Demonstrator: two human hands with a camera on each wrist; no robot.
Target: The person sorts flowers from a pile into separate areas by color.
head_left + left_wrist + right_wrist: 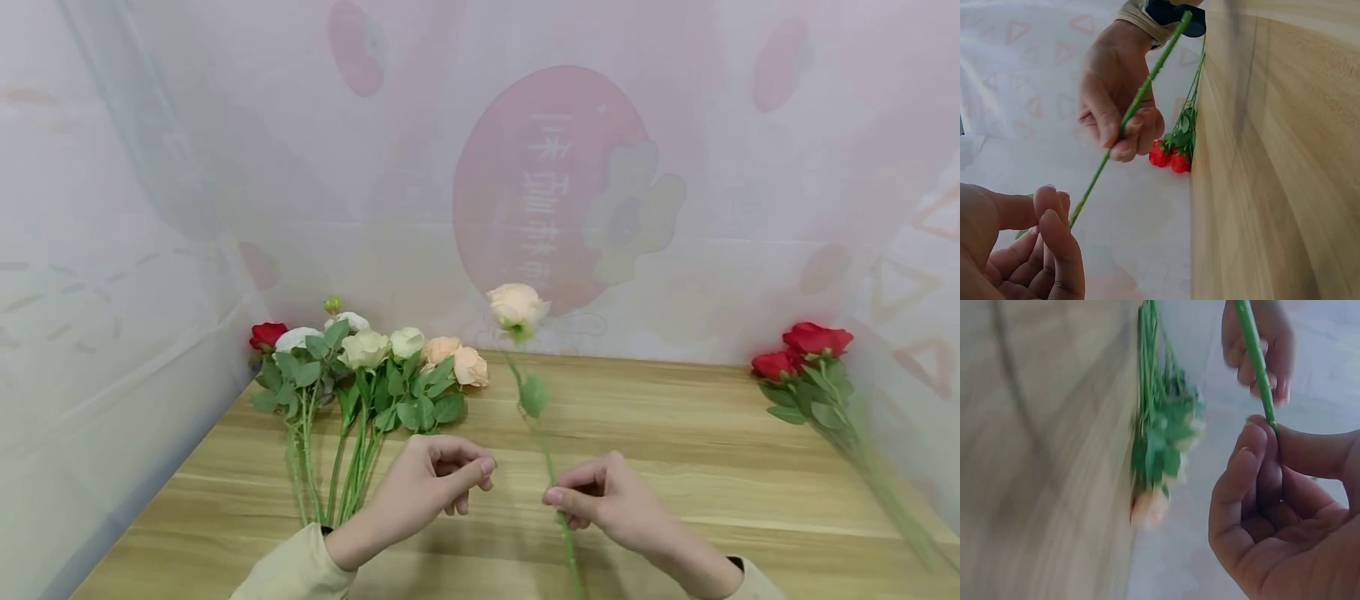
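Note:
A pale peach rose [517, 308] stands upright on its long green stem, with a leaf partway up. My right hand [611, 504] pinches the stem between thumb and fingertips, the bloom well above it. To the left of the stem, my left hand [442, 479] hovers over the table with loosely curled fingers, thumb near the index finger, holding nothing. In the left wrist view, the stem [1138, 97] runs through the right hand and passes behind the left fingertips. The right wrist view shows the stem [1254, 347] coming out of the right hand's pinch.
White, cream and peach roses [367, 350] with one red rose [268, 335] lie at the left on the wooden table [645, 425]. Red roses [817, 339] lie at the far right. A printed cloth [405, 183] encloses the back and sides.

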